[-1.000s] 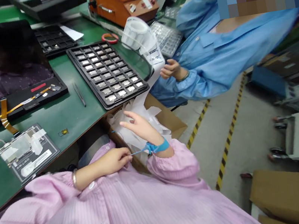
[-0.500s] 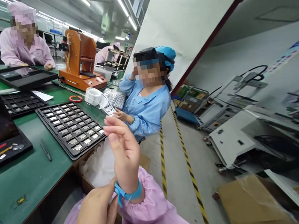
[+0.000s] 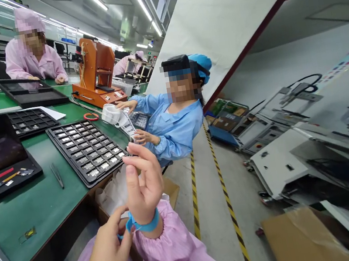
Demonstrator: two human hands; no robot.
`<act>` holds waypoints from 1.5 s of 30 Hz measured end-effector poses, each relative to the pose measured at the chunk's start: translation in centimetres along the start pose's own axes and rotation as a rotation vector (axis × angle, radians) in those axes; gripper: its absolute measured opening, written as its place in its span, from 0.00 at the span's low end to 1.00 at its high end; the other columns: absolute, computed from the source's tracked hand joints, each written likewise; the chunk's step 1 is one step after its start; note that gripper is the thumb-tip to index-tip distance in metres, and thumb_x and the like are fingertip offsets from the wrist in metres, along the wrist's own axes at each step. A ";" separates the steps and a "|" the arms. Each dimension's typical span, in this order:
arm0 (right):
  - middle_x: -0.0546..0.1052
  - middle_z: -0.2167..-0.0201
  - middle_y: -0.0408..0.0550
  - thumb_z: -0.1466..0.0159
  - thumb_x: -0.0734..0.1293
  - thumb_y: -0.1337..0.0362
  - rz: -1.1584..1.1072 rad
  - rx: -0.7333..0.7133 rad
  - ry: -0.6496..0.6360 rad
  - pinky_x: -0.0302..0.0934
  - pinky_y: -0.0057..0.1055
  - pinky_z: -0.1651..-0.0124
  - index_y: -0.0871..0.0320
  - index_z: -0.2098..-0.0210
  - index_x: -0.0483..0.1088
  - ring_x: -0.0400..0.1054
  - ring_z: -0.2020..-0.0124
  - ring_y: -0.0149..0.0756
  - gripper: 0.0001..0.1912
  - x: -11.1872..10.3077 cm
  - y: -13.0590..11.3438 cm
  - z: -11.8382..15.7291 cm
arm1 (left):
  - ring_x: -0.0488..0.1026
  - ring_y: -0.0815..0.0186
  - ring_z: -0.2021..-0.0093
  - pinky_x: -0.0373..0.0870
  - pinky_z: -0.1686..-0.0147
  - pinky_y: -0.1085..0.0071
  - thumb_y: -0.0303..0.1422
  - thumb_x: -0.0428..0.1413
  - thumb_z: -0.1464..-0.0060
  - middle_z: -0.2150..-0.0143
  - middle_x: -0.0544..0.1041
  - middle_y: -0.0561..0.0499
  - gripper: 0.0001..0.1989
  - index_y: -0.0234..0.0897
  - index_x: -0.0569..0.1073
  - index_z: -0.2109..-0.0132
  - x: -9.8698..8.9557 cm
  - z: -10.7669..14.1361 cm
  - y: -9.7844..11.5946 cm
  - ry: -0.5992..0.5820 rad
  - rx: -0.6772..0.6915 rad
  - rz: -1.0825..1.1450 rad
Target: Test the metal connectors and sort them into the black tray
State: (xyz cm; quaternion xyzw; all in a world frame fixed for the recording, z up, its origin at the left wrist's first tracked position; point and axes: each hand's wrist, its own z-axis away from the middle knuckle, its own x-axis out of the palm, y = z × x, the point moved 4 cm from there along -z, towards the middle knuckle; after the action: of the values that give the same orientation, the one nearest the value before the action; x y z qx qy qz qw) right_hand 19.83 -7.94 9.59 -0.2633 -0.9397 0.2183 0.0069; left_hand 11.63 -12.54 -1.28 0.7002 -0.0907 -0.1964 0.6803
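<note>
1. The left hand (image 3: 105, 249), at the lower centre-left of the frame, is pinching at the near side of the blue wristband (image 3: 151, 225); whether the fingertips are gripping a loose end or the band itself is not showing clearly
2. The right hand (image 3: 145, 186), at the centre of the frame, is wearing the wristband just above the pink cuff (image 3: 169, 248), is curling its fingers loosely upward and is holding nothing
3. For good control, the left thumb and forefinger should be working as a light pinch, while the right wrist should be staying steady and the right fingers relaxed
4. Any pull should be running along the band, not sideways, since a twisted strap would probably be rubbing the skin or catching the cuff
5. Both forearms should be keeping away from the black tray (image 3: 72, 165), left of centre, where small metal parts (image 3: 93, 173) are sitting in rows
6. The tweezers (image 3: 56, 175) are lying on the green table (image 3: 40, 204), left of the tray and well apart from both hands
7. A co-worker's hand (image 3: 144, 136) is showing just above the right fingertips, so elbow room is looking limited on that side
</note>
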 end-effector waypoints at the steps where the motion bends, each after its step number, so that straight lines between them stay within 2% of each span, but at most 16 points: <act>1: 0.73 0.49 0.49 0.35 0.61 0.73 0.009 -0.007 0.004 0.67 0.42 0.46 0.54 0.57 0.72 0.70 0.49 0.38 0.12 -0.1 0.1 -0.1 | 0.72 0.63 0.63 0.67 0.60 0.72 0.34 0.48 0.40 0.61 0.77 0.47 0.15 0.34 0.69 0.49 0.1 -0.1 -0.2 0.002 0.011 0.014; 5: 0.75 0.51 0.49 0.35 0.61 0.73 0.099 -0.064 0.042 0.67 0.44 0.47 0.54 0.58 0.72 0.71 0.50 0.40 0.11 -1.3 0.7 -1.1 | 0.68 0.64 0.67 0.64 0.63 0.72 0.32 0.50 0.43 0.69 0.73 0.50 0.07 0.35 0.72 0.65 0.7 -0.5 -1.1 -0.054 0.010 -0.059; 9: 0.77 0.54 0.49 0.35 0.61 0.72 0.201 -0.102 0.087 0.66 0.45 0.47 0.55 0.58 0.73 0.72 0.50 0.41 0.11 -3.8 1.7 -2.8 | 0.63 0.67 0.71 0.59 0.68 0.72 0.31 0.49 0.43 0.73 0.70 0.53 0.08 0.35 0.72 0.67 1.0 -0.5 -1.8 -0.167 -0.043 -0.181; 11: 0.78 0.57 0.49 0.34 0.61 0.71 0.217 -0.120 0.007 0.67 0.43 0.49 0.55 0.59 0.73 0.73 0.53 0.40 0.10 -5.1 2.1 -3.6 | 0.63 0.67 0.71 0.57 0.69 0.73 0.31 0.49 0.43 0.73 0.70 0.53 0.09 0.34 0.72 0.67 0.5 -0.5 -1.7 -0.226 -0.040 -0.224; 14: 0.79 0.60 0.48 0.34 0.63 0.68 0.187 -0.022 -0.367 0.68 0.35 0.54 0.56 0.58 0.73 0.74 0.59 0.36 0.07 -5.8 3.1 -4.0 | 0.61 0.69 0.74 0.54 0.73 0.74 0.32 0.51 0.43 0.76 0.67 0.55 0.09 0.34 0.73 0.68 -0.6 -0.4 -1.1 -0.309 -0.061 -0.238; 18: 0.78 0.53 0.52 0.36 0.68 0.55 0.017 0.247 -1.172 0.66 0.30 0.55 0.58 0.48 0.70 0.74 0.57 0.36 0.20 -4.7 4.1 -0.5 | 0.58 0.71 0.80 0.52 0.78 0.75 0.36 0.51 0.43 0.80 0.64 0.57 0.11 0.34 0.72 0.68 -1.7 -0.4 -0.1 -0.325 -0.141 -0.114; 20: 0.80 0.59 0.51 0.38 0.69 0.50 -0.102 0.315 -1.538 0.65 0.27 0.60 0.60 0.50 0.71 0.74 0.62 0.34 0.23 -4.2 4.0 2.2 | 0.59 0.72 0.80 0.53 0.78 0.76 0.35 0.52 0.44 0.81 0.64 0.57 0.10 0.33 0.72 0.68 -1.8 -0.5 0.5 -0.320 -0.142 -0.048; 23: 0.76 0.76 0.42 0.36 0.66 0.49 -0.187 0.386 -1.775 0.58 0.22 0.71 0.61 0.61 0.74 0.68 0.76 0.28 0.19 -4.3 4.3 4.4 | 0.61 0.72 0.80 0.55 0.79 0.77 0.35 0.53 0.44 0.80 0.69 0.55 0.10 0.32 0.73 0.67 -1.2 -0.4 0.7 -0.377 -0.168 0.005; 27: 0.73 0.78 0.41 0.36 0.66 0.47 -0.324 0.489 -1.658 0.56 0.21 0.72 0.61 0.66 0.75 0.64 0.78 0.25 0.21 -5.4 4.7 4.0 | 0.62 0.73 0.84 0.58 0.83 0.78 0.40 0.53 0.42 0.77 0.74 0.52 0.12 0.34 0.69 0.64 -0.8 -0.3 -0.2 -0.364 -0.219 0.056; 30: 0.75 0.75 0.43 0.44 0.71 0.44 -0.281 0.450 -1.591 0.59 0.23 0.69 0.59 0.65 0.74 0.67 0.74 0.28 0.23 -5.8 4.5 4.2 | 0.63 0.73 0.83 0.60 0.84 0.79 0.40 0.53 0.42 0.78 0.73 0.53 0.12 0.35 0.66 0.64 -0.5 -0.5 -0.4 -0.343 -0.197 0.139; 33: 0.75 0.76 0.43 0.38 0.66 0.45 -0.386 0.446 -1.751 0.59 0.21 0.70 0.58 0.69 0.72 0.68 0.74 0.28 0.21 -5.7 3.7 5.3 | 0.67 0.71 0.80 0.60 0.84 0.79 0.44 0.57 0.44 0.78 0.72 0.54 0.16 0.36 0.65 0.63 -0.6 -0.7 -0.2 -0.345 -0.181 0.288; 35: 0.74 0.78 0.43 0.34 0.62 0.49 -0.525 0.561 -1.787 0.60 0.21 0.71 0.59 0.68 0.71 0.68 0.76 0.27 0.19 -5.9 3.5 5.5 | 0.69 0.70 0.79 0.62 0.81 0.79 0.46 0.59 0.46 0.77 0.73 0.52 0.19 0.35 0.66 0.62 -0.8 -0.7 0.1 -0.364 -0.169 0.376; 37: 0.73 0.80 0.44 0.33 0.62 0.52 -0.610 0.707 -1.626 0.61 0.22 0.72 0.60 0.69 0.69 0.69 0.78 0.29 0.18 -6.5 4.0 4.6 | 0.69 0.72 0.79 0.63 0.79 0.79 0.48 0.59 0.45 0.75 0.75 0.50 0.21 0.33 0.66 0.61 -1.1 -0.6 0.3 -0.402 -0.171 0.424; 39: 0.72 0.83 0.44 0.33 0.62 0.51 -0.648 0.790 -1.331 0.60 0.26 0.75 0.59 0.73 0.67 0.67 0.81 0.30 0.19 -7.6 5.1 3.1 | 0.68 0.73 0.81 0.62 0.79 0.79 0.49 0.58 0.45 0.75 0.76 0.48 0.22 0.33 0.67 0.61 -1.2 -0.3 0.3 -0.444 -0.186 0.425; 43: 0.63 0.92 0.42 0.36 0.62 0.49 -0.534 0.679 -0.680 0.56 0.31 0.79 0.54 0.82 0.57 0.58 0.88 0.31 0.23 -11.2 7.5 -0.4 | 0.66 0.72 0.79 0.62 0.81 0.79 0.50 0.58 0.46 0.75 0.72 0.51 0.22 0.32 0.70 0.61 -1.5 0.1 0.0 -0.444 -0.178 0.299; 45: 0.57 0.96 0.41 0.38 0.63 0.49 -0.428 0.583 -0.508 0.54 0.32 0.82 0.53 0.84 0.53 0.54 0.92 0.31 0.24 -13.3 8.3 -1.8 | 0.66 0.71 0.77 0.62 0.81 0.79 0.50 0.57 0.45 0.75 0.71 0.51 0.22 0.32 0.71 0.61 -1.7 0.2 -0.5 -0.415 -0.181 0.212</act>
State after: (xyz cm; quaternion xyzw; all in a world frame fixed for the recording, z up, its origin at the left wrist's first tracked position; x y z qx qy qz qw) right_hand 35.62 -7.47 9.09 0.0122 -0.8439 0.5260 -0.1054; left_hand 9.92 -11.99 -1.51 0.5675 -0.2835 -0.2710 0.7240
